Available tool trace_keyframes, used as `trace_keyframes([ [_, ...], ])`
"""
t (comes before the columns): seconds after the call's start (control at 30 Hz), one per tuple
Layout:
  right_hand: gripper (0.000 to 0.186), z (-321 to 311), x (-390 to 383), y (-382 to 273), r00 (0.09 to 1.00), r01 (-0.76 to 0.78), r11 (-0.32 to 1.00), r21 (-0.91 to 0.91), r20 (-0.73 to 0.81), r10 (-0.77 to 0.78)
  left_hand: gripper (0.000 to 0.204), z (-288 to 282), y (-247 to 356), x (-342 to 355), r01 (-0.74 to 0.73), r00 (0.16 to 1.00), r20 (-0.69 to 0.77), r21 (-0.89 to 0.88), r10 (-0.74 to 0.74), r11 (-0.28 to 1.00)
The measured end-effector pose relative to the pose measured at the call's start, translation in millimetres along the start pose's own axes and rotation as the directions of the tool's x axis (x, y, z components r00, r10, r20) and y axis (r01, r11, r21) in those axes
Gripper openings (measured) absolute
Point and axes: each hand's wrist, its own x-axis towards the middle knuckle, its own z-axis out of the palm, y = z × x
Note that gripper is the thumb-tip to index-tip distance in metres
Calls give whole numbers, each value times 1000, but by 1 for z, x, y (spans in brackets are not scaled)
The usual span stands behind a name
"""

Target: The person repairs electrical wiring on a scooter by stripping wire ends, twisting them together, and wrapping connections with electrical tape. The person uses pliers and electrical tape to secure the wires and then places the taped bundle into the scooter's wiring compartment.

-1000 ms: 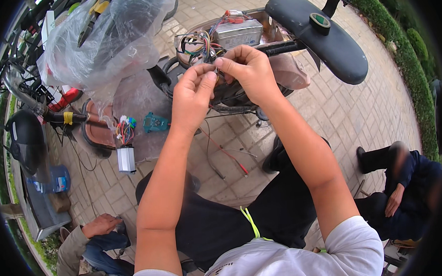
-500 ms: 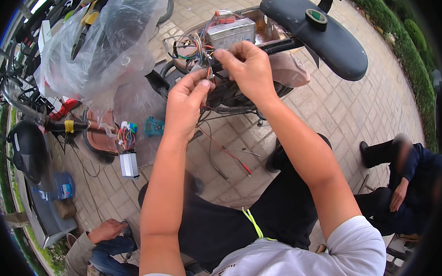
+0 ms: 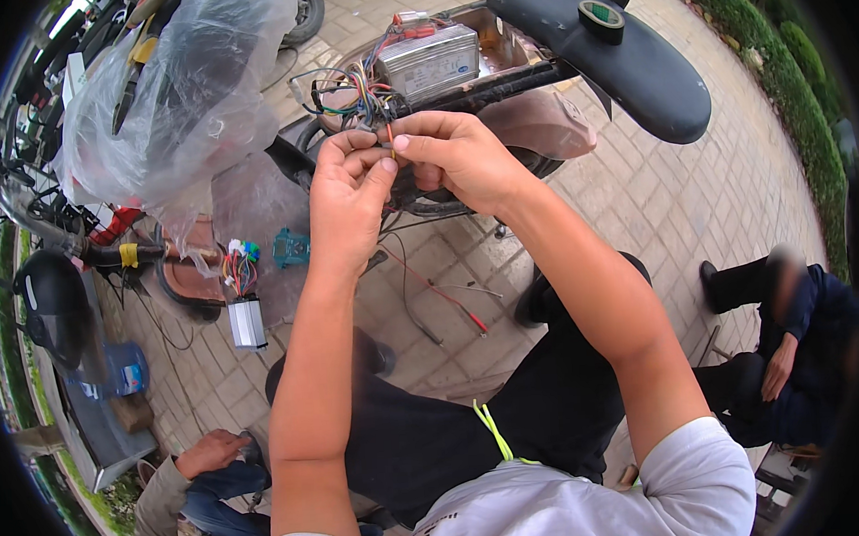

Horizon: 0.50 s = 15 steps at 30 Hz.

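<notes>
My left hand [image 3: 349, 190] and my right hand [image 3: 468, 161] meet at the near side of an opened electric scooter. Both pinch a thin wire [image 3: 390, 133], part of which shows orange-red between the fingertips; its end is hidden by my fingers. Just beyond them spreads a tangle of coloured wires [image 3: 362, 91], beside a silver finned controller box [image 3: 430, 65] lying on the scooter's frame. The black scooter seat [image 3: 652, 91] extends to the right, with a roll of tape [image 3: 601, 21] on top.
A clear plastic bag [image 3: 178, 116] drapes over the left side. Below it are a teal multimeter [image 3: 291, 246] and another silver controller [image 3: 247, 324] with a wire plug. Loose cables [image 3: 450, 301] lie on the paving. One person [image 3: 802, 348] sits at right, another [image 3: 209, 479] at lower left.
My right hand has come down and left, from above the wires to beside my left fingertips, and now pinches the wire there. The view has shifted slightly.
</notes>
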Motion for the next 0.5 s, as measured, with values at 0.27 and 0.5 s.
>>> trace_keyframes([
  [0.27,18,-1,-7,0,977,178,874,-452,-22,-210,27,-7,-1,2,-52,999,3,-110,52,993],
  [0.5,19,9,-17,2,956,171,894,-414,-148,-252,25,-2,4,3,37,999,-10,-125,-39,991],
])
